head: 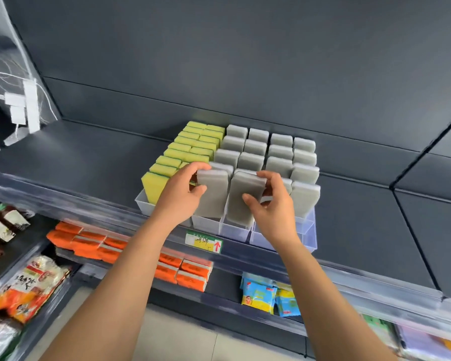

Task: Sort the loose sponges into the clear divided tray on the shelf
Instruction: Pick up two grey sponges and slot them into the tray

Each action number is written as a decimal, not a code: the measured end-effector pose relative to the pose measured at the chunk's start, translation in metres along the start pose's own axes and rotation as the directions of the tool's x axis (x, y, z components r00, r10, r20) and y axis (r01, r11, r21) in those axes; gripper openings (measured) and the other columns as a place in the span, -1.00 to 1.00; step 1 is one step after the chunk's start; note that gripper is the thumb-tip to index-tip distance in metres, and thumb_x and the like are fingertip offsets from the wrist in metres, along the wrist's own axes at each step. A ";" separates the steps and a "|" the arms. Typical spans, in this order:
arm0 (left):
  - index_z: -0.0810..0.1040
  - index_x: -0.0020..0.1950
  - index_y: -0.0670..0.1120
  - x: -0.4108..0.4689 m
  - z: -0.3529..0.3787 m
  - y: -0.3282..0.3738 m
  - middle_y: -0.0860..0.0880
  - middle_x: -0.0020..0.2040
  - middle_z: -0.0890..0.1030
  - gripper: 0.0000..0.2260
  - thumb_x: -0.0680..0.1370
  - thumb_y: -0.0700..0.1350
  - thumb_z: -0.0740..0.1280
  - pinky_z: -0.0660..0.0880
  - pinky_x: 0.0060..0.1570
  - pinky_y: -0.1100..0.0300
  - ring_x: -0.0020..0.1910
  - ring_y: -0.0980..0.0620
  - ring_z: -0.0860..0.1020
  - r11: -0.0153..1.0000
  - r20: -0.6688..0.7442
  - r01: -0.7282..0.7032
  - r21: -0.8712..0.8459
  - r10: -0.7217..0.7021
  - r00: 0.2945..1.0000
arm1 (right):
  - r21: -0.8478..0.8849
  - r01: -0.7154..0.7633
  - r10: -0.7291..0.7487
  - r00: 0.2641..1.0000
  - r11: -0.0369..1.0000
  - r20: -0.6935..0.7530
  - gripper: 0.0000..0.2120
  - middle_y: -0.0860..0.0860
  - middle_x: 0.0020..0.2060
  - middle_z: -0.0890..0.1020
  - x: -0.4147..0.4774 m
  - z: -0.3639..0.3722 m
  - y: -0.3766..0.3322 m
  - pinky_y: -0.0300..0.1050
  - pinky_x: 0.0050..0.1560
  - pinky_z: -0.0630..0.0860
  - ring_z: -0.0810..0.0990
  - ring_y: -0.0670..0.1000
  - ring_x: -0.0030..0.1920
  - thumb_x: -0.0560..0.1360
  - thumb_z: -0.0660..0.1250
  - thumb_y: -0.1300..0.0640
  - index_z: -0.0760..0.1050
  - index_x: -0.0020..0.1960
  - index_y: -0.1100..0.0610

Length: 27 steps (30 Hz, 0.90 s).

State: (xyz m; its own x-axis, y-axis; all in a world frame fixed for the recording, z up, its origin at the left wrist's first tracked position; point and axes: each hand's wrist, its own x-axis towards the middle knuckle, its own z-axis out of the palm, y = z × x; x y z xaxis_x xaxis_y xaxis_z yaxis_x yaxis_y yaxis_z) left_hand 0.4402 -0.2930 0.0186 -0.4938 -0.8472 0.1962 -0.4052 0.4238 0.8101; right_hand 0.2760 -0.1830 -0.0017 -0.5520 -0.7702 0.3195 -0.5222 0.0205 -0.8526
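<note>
**Seating two grey sponges in the front row**

The left hand (179, 194) grips the first sponge (214, 199) near its top, thumb in front and fingers curled over the back. The right hand (274, 204) pinches the second sponge (238, 204) the same way. Both sponges stand upright with their lower ends in the front compartments of the tray (235, 231) on the shelf (362, 204), just right of the yellow sponges (188, 149). The step probably goes best if each sponge is kept vertical and pressed straight down until level with the rows behind. On release, a neighbour could get dragged up.
</note>
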 end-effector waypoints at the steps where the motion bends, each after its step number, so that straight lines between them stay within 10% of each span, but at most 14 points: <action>1: 0.43 0.17 0.20 0.002 -0.002 -0.002 0.12 0.11 0.50 -0.63 0.53 -0.25 0.29 0.45 0.04 0.11 0.06 0.03 0.50 1.000 0.016 -0.005 -0.002 0.005 1.000 | -0.009 -0.006 0.006 1.000 1.000 -0.009 -0.58 -0.19 -0.06 0.50 -0.001 0.002 -0.001 -0.04 -0.06 0.54 0.49 -0.09 -0.06 0.43 0.44 0.14 0.36 0.19 -0.09; 13: 0.39 0.22 0.15 0.006 0.001 -0.023 0.23 0.13 0.41 -0.62 0.53 -0.26 0.29 0.37 0.00 0.23 0.03 0.13 0.45 0.986 0.153 -0.141 0.089 0.126 0.980 | -0.220 -0.085 0.087 0.996 0.972 0.003 -0.59 -0.11 0.01 0.45 -0.025 0.024 0.008 0.01 -0.11 0.57 0.55 0.00 -0.14 0.47 0.37 0.22 0.31 0.19 -0.10; 27: 0.50 0.25 -0.18 -0.002 0.005 -0.026 -0.10 0.16 0.49 -0.65 0.47 -0.37 0.33 0.42 0.13 0.11 0.15 -0.07 0.42 0.788 0.182 -0.401 0.467 0.358 0.916 | -0.493 -0.006 -0.016 0.999 0.870 -0.040 -0.59 0.05 0.16 0.47 -0.036 0.035 0.008 -0.05 0.02 0.50 0.49 0.09 0.10 0.47 0.36 0.22 0.38 0.29 0.07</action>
State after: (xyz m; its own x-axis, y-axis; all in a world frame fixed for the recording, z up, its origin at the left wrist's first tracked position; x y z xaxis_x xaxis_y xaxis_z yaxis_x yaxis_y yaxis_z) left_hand 0.4475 -0.3003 -0.0056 -0.7375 -0.5655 0.3691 -0.4805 0.8235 0.3017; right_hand 0.3144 -0.1779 -0.0347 -0.5696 -0.7440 0.3492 -0.7712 0.3368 -0.5402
